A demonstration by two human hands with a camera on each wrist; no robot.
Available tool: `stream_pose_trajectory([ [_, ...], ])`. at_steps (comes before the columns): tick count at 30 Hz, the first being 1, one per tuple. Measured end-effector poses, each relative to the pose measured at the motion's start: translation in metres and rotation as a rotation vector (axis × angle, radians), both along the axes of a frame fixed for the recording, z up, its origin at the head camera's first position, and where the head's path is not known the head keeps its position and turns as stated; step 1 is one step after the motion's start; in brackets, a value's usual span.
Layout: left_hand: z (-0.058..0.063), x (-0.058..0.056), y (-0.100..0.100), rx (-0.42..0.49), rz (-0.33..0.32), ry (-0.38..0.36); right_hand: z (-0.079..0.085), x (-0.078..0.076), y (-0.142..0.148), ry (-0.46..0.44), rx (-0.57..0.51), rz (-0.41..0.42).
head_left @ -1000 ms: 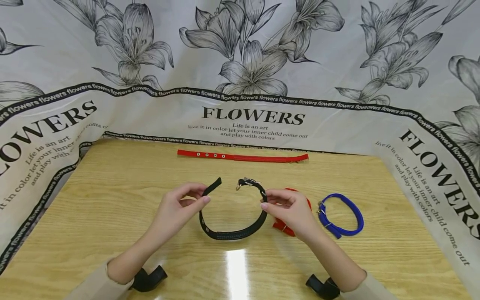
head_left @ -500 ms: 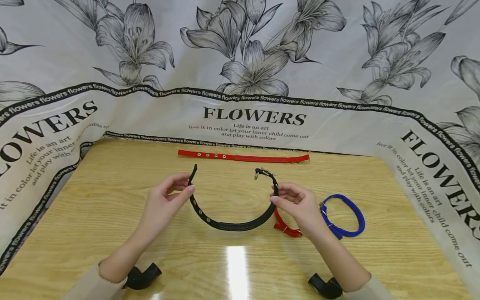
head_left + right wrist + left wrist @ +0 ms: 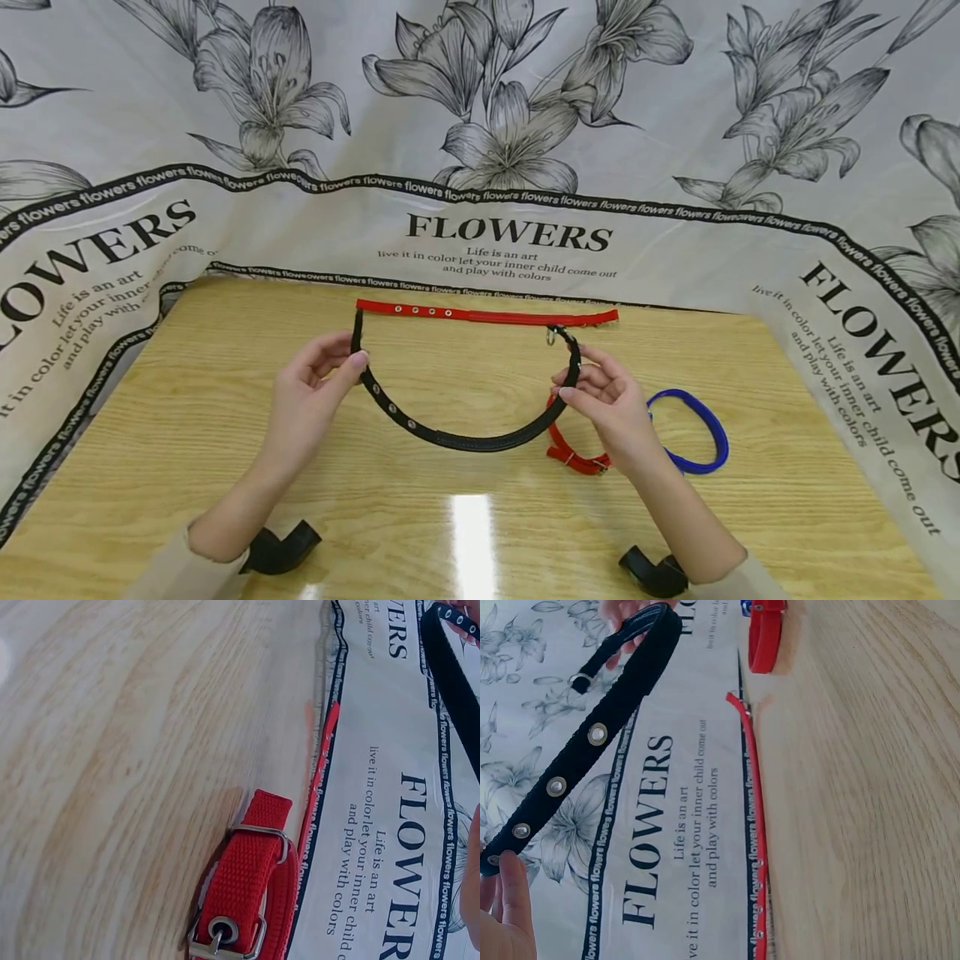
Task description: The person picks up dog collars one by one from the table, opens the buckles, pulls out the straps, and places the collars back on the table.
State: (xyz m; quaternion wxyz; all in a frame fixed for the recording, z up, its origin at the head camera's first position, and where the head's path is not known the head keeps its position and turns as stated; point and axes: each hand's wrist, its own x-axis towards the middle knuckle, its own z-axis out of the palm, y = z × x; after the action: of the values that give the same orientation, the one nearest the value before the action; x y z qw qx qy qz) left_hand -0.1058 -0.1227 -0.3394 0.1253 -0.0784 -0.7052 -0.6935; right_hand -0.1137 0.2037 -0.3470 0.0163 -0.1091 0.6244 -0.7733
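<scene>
While the left hand [image 3: 311, 392] pinches the black collar [image 3: 480, 443] near its eyelet end, the right hand [image 3: 617, 408] pinches it near the metal-ring end; I see it held up over the table [image 3: 202, 400], sagging in a U between them. Right side: looped red collar [image 3: 581, 464], partly hidden by the right hand, blue collar [image 3: 719, 433] farther right. I log a straight red collar [image 3: 510, 317] lying near the far edge.

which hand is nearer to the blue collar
Right. The right hand, gripping the buckle end of the black collar, is just left of the blue collar; the left hand is much farther left, at the black collar's other end.
</scene>
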Motion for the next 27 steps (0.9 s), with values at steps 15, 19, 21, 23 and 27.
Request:
stream_pose_trajectory([
  [15,0.005,-0.001,-0.006,0.057,0.032,0.001,0.006,-0.007,0.005,-0.129,-0.155,-0.031],
  [19,0.005,-0.003,-0.008,0.06,0.035,0.004,0.005,-0.009,0.007,-0.143,-0.142,-0.071],
  [21,0.004,-0.004,-0.008,0.071,0.037,-0.012,0.005,-0.011,0.009,-0.143,-0.097,-0.105],
  [23,0.004,-0.006,-0.009,0.101,0.035,-0.044,0.005,-0.013,0.011,-0.142,-0.039,-0.146],
  [27,0.001,-0.012,-0.011,0.223,0.048,-0.142,0.003,-0.018,0.016,-0.163,0.038,-0.208],
])
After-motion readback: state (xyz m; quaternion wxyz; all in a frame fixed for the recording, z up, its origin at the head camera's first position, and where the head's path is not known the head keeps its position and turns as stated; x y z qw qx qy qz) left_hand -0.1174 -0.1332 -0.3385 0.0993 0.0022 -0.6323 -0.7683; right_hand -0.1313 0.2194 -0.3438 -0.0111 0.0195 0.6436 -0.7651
